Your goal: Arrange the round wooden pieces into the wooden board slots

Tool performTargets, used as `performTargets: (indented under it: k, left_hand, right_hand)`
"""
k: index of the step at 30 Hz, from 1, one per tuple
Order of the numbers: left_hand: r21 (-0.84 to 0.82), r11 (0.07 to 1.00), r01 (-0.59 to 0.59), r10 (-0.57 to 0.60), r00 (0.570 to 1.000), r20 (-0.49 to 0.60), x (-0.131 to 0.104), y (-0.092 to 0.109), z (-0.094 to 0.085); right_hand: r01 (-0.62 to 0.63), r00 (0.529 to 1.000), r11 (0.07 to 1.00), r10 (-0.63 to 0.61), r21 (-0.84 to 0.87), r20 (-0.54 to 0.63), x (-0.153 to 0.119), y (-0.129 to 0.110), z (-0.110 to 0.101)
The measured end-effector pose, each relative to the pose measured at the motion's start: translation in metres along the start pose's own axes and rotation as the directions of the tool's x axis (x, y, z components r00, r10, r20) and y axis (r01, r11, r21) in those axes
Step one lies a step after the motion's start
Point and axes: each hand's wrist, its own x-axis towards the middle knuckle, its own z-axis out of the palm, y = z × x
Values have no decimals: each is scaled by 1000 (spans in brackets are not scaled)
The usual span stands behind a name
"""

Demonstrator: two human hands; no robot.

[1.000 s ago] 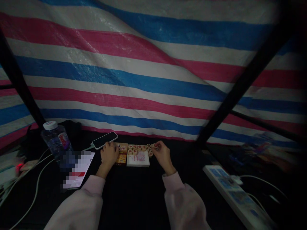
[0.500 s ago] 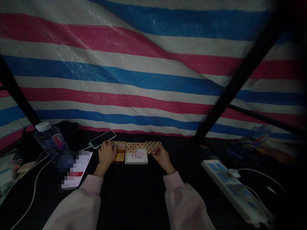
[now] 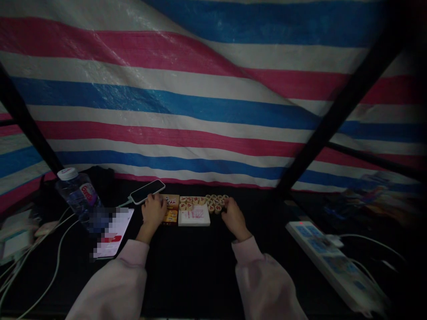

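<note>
Round Chinese chess pieces [image 3: 214, 203] stand in close rows to the right of a white tray [image 3: 194, 218]. More pieces [image 3: 189, 203] with red characters sit along the tray's back, behind a white sheet with pink print. My right hand [image 3: 234, 218] is at the right end of the loose rows, fingers curled in against the outermost pieces; whatever lies between the fingertips is hidden. A brown and yellow printed cardboard box [image 3: 171, 209] adjoins the tray on the left. Over its left edge my left hand [image 3: 155, 212] is closed, fingers bent onto it.
Behind the left hand lies a phone [image 3: 147, 191] on a cable. A second, lit phone [image 3: 116, 235] and a clear bottle [image 3: 80, 193] are at left, among white cables. At right is a power strip [image 3: 330, 262] with plugs. A striped tarp [image 3: 200, 111] hangs behind the black table.
My right hand has shifted slightly right, from the front pieces to the row's right end. My left hand stays at the box. The whole view has shifted a little.
</note>
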Motion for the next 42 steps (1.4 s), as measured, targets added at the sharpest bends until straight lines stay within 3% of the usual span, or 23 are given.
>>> performTargets:
  k: [4, 7, 11, 15, 18, 28, 37, 42]
  left_hand:
    - [7, 1000, 0, 0, 1000, -3, 0, 0, -1]
    - [8, 1000, -2, 2, 1000, -3, 0, 0, -1]
    - [-4, 1000, 0, 0, 1000, 2, 0, 0, -1]
    - [-15, 1000, 12, -12, 1000, 11, 0, 1, -3]
    - [-21, 1000, 21, -20, 999, 24, 0, 1, -3]
    - [-25, 999, 25, -25, 999, 29, 1, 2, -3]
    - [-15, 1000, 11, -11, 1000, 12, 0, 1, -2]
    - [-13, 1000, 3, -3, 1000, 14, 1, 0, -1]
  right_hand:
    - [-8, 999, 994, 3, -111, -41, 6, -28, -18]
    - [92, 996, 989, -94, -117, -8, 10, -50, -20]
    - [253, 963, 959, -237, -128, 129, 7, -73, -11]
    - [278, 940, 957, -252, -85, 231, 2, -86, 6]
    - [273, 932, 958, -242, -85, 272, 0, -89, 21]
    - [302, 935, 949, -276, -92, 225, -8, -91, 50]
    - [304, 926, 953, -294, -5, 237, -8, -90, 46]
    - [248, 945, 958, -272, 144, 180, -4, -72, 30]
